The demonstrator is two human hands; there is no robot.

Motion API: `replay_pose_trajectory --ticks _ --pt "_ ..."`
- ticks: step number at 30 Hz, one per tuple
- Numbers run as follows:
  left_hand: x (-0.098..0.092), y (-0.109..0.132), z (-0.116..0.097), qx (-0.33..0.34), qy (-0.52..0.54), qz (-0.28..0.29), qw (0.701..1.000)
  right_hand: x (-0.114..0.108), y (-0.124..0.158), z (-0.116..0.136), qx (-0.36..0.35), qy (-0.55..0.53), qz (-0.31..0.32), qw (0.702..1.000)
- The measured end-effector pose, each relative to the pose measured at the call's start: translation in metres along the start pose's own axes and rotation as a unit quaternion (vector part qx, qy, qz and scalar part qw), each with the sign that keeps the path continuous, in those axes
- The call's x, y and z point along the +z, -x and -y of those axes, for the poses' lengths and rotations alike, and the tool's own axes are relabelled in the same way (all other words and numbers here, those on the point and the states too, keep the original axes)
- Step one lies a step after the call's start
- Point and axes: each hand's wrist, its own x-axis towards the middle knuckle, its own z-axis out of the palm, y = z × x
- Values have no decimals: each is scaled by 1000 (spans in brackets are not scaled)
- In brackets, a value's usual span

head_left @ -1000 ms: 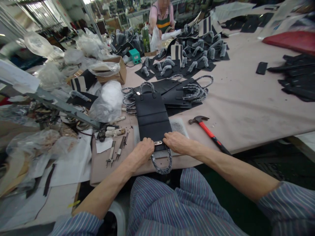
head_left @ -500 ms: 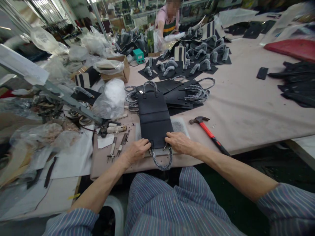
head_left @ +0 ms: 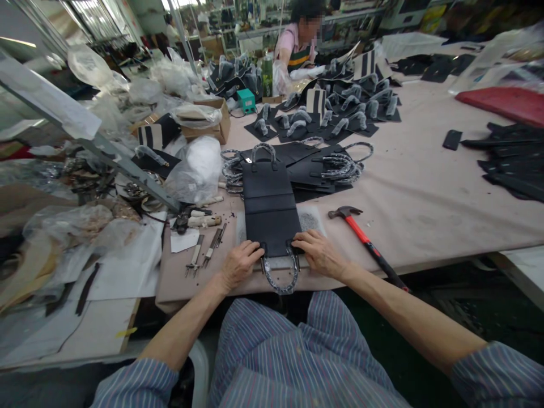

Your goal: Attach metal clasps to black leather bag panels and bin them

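Moved apart — left hand [head_left: 240, 262], right hand [head_left: 319, 253], grips released, flat on matte black panel [head_left: 269, 211], wrapped handle [head_left: 278, 283]

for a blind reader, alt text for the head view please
Left hand and right hand hold the near end of a black bag piece on a worktable, either side of its wrapped handle; a hammer lies to the right.

The left hand [head_left: 238, 263] and right hand [head_left: 319, 253] rest on the near edge of a flat black bag [head_left: 270, 207] on the table [head_left: 425, 192], either side of its wrapped handle [head_left: 278, 277], with a hammer [head_left: 365, 241] lying just right and a stack of bags [head_left: 323, 164] behind.
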Motion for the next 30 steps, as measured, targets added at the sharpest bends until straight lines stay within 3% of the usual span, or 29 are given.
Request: replay_pose_trajectory --ticks 4,15,20,24,30 --pt "6 1 -8 -10 7 -17 1000 6 3 0 35 -55 -45 997" --pt "18 29 -14 -23 4 -62 998 13 8 -1 50 -75 -68 994" --pt "8 47 -10 -127 -16 -86 988 14 9 -2 56 -74 -69 993" --pt "-9 56 8 -219 -121 -105 963 17 11 -4 57 -70 -67 994" --pt "-23 63 20 -131 -215 -83 964 21 11 -7 51 -63 -78 994"
